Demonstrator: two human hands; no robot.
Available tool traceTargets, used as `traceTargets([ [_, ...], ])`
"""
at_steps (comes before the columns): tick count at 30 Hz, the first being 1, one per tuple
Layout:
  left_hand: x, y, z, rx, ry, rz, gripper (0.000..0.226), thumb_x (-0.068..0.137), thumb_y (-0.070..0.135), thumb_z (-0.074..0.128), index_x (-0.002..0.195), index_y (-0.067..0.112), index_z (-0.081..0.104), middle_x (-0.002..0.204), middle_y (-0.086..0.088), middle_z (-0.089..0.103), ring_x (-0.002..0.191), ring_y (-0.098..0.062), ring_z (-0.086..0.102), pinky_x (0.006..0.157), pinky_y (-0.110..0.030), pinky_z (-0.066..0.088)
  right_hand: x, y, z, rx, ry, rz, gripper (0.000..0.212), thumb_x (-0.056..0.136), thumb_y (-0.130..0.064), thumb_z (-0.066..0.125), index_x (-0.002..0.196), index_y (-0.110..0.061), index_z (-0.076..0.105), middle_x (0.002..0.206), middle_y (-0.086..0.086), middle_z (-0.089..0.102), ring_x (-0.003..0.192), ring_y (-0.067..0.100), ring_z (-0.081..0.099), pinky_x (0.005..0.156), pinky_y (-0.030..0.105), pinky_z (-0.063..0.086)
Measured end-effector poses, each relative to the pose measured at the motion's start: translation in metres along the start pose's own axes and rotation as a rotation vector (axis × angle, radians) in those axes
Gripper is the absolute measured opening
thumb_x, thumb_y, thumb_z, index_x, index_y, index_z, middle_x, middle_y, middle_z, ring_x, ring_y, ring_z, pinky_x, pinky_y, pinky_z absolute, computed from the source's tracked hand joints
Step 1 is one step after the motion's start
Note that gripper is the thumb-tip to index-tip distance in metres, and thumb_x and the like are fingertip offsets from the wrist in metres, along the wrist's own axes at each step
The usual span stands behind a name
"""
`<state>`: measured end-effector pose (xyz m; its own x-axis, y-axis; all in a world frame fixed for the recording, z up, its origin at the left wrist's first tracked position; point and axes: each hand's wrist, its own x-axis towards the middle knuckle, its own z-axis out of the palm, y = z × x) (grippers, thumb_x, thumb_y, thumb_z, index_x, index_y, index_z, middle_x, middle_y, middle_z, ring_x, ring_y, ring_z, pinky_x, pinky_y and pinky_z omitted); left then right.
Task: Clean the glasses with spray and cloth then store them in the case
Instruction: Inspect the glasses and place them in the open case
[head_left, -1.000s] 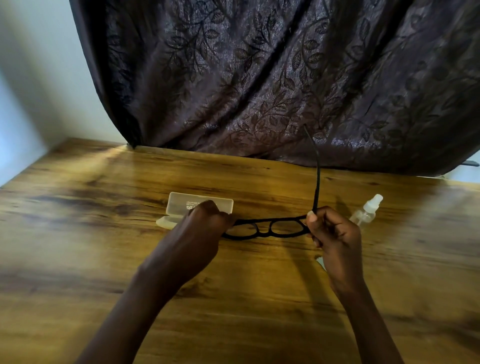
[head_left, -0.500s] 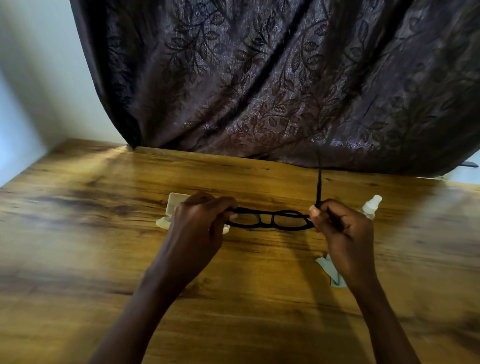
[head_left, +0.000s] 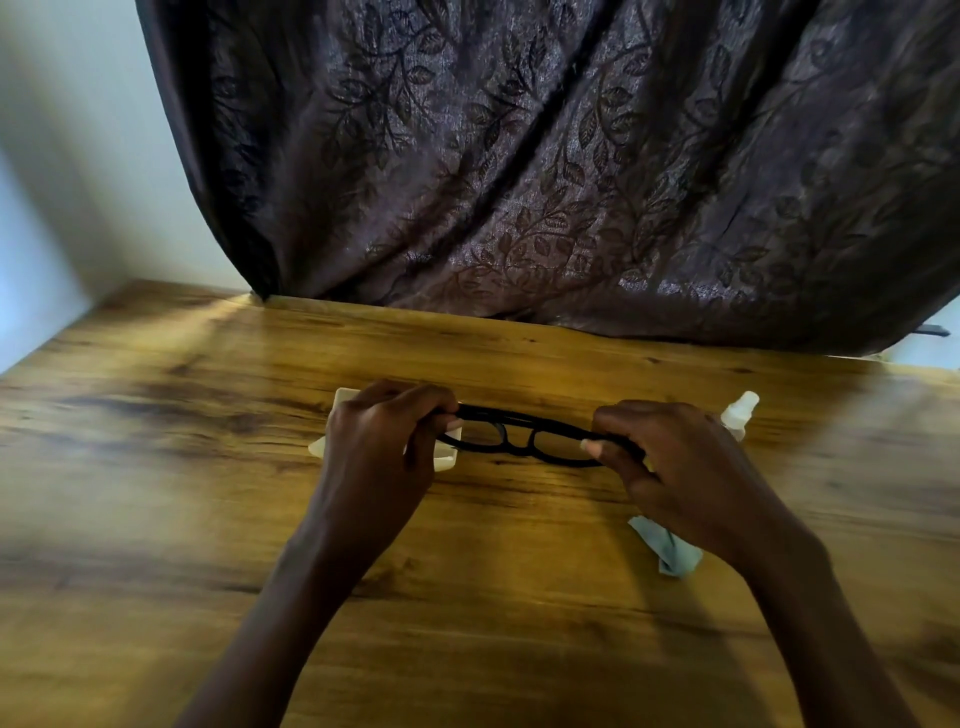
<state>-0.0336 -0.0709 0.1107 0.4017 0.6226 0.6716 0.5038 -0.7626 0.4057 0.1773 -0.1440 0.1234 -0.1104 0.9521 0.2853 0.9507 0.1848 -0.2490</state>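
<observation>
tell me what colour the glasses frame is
Black; the glasses frame shows plainly in the head view.

Free lane between case (head_left: 447, 460), bottle (head_left: 740, 414); cloth (head_left: 670, 551) near right; curtain (head_left: 571, 182) behind.

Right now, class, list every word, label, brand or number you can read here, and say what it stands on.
No text can be read.
The case is mostly hidden behind the left hand; its visible parts show no print.
The spray bottle shows no label.
The glasses show no marking on the frame.
</observation>
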Motion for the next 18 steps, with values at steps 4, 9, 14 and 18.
traceTargets([
  [4, 0.000, -0.003, 0.000, -0.005, 0.012, -0.003, 0.015, 0.068, -0.014, 0.070, 0.074, 0.000, 0.068, 0.069, -0.009, 0.070, 0.081, -0.007, 0.053, 0.070, 0.005, 0.033, -0.002, 0.006, 0.005, 0.188, 0.118, 0.019, 0.021, 0.087, -0.026, 0.061, 0.072, -0.012, 0.057, 0.057, -0.006, 0.051, 0.051, 0.010, 0.047, 0.049, 0.026, 0.037],
  [9, 0.002, -0.005, 0.001, -0.045, 0.056, -0.006, 0.015, 0.069, -0.012, 0.070, 0.077, 0.000, 0.069, 0.069, -0.009, 0.071, 0.081, -0.011, 0.055, 0.066, -0.003, 0.039, -0.007, 0.010, 0.014, 0.521, 0.306, 0.101, 0.032, 0.077, -0.016, 0.069, 0.094, -0.037, 0.053, 0.067, -0.004, 0.061, 0.067, 0.014, 0.059, 0.056, 0.021, 0.046],
  [14, 0.007, -0.008, 0.002, -0.083, 0.067, -0.015, 0.007, 0.074, 0.002, 0.064, 0.078, 0.002, 0.069, 0.069, -0.007, 0.071, 0.076, -0.011, 0.056, 0.059, -0.023, 0.045, -0.003, 0.012, 0.020, 0.642, 0.439, 0.106, 0.041, 0.078, 0.002, 0.065, 0.098, -0.033, 0.055, 0.079, 0.000, 0.061, 0.069, 0.014, 0.060, 0.059, 0.024, 0.051],
  [18, 0.011, -0.010, 0.001, -0.171, 0.068, -0.049, 0.007, 0.075, 0.010, 0.063, 0.076, 0.008, 0.070, 0.067, 0.003, 0.069, 0.071, -0.009, 0.060, 0.056, -0.023, 0.046, 0.000, 0.011, 0.021, 0.722, 0.523, 0.133, 0.038, 0.076, 0.009, 0.064, 0.090, -0.027, 0.061, 0.075, -0.002, 0.061, 0.067, 0.004, 0.057, 0.062, 0.020, 0.049],
])
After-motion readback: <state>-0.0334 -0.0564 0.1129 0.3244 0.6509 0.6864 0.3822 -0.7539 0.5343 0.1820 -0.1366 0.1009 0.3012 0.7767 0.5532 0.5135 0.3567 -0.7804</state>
